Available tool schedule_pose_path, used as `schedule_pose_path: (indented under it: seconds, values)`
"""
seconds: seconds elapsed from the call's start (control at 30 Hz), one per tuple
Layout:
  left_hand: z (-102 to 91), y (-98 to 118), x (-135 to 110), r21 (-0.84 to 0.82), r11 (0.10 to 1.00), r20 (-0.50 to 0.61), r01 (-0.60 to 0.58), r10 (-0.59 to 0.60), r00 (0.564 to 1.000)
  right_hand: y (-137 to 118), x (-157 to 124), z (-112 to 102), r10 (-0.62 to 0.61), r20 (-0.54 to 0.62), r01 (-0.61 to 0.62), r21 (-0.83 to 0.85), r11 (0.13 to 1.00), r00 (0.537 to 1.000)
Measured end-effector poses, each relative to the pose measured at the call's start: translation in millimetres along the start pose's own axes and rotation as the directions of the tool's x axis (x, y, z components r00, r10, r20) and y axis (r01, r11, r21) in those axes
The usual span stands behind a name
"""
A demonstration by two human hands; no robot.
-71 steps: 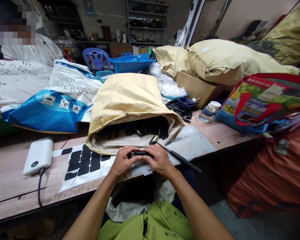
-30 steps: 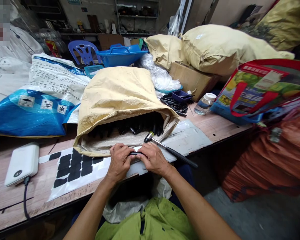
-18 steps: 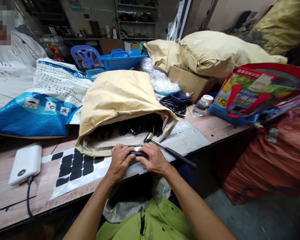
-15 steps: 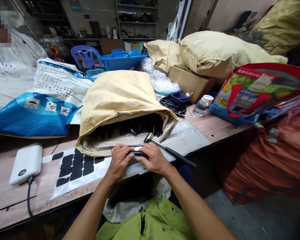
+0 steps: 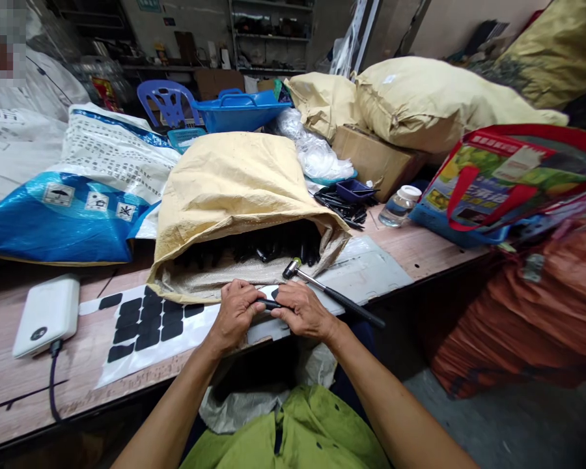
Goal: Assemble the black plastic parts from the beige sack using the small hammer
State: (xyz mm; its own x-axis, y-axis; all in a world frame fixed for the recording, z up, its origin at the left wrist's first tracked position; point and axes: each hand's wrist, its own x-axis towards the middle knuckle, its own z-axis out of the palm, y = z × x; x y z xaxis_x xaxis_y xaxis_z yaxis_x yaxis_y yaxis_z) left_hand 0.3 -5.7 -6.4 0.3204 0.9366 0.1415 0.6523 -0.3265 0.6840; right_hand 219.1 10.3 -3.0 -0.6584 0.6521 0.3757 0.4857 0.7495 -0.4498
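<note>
Both hands grip one slim black rod-like piece (image 5: 270,304), held level over the table's front edge. My left hand (image 5: 237,314) pinches its left end, and my right hand (image 5: 303,309) closes round the right end; the fingers hide most of it. Just behind them gapes the mouth of a cream woven sack (image 5: 234,176) with many black pieces (image 5: 264,247) inside. A small hammer (image 5: 329,292) with a metal head and black handle lies right of my right hand. Left of my hands rests a white sheet of black square stickers (image 5: 149,322), partly under the sack.
A white power bank (image 5: 49,316) with a cable sits at the left. More black pieces (image 5: 339,205), a purple tray (image 5: 355,191) and a clear bottle (image 5: 399,207) stand behind at the right. A printed bag (image 5: 498,182) and an orange sack (image 5: 527,312) are further right.
The black piece tilts slightly, its right end now lower than before. My right fingers have shifted on it. The whole view has moved a little.
</note>
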Motion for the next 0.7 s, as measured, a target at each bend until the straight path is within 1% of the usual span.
schedule_pose_path:
  seconds: [0.17,0.47,0.7]
  values:
    - [-0.4,0.8,-0.5,-0.026,1.0,-0.006,0.001,-0.001,1.0,-5.6,0.0,-3.3,0.032,-0.007,-0.032,0.016,0.999,0.999]
    - [-5.7,8.0,-2.5,-0.082,0.997,-0.034,0.004,-0.007,0.999,-8.4,-1.8,-7.0,0.093,-0.065,-0.077,0.215,0.974,0.994]
    - [-6.9,11.9,-3.2,-0.093,0.995,-0.061,0.019,-0.025,0.998,-8.9,-2.4,-10.0,0.134,-0.058,-0.113,0.28,0.953,0.989]
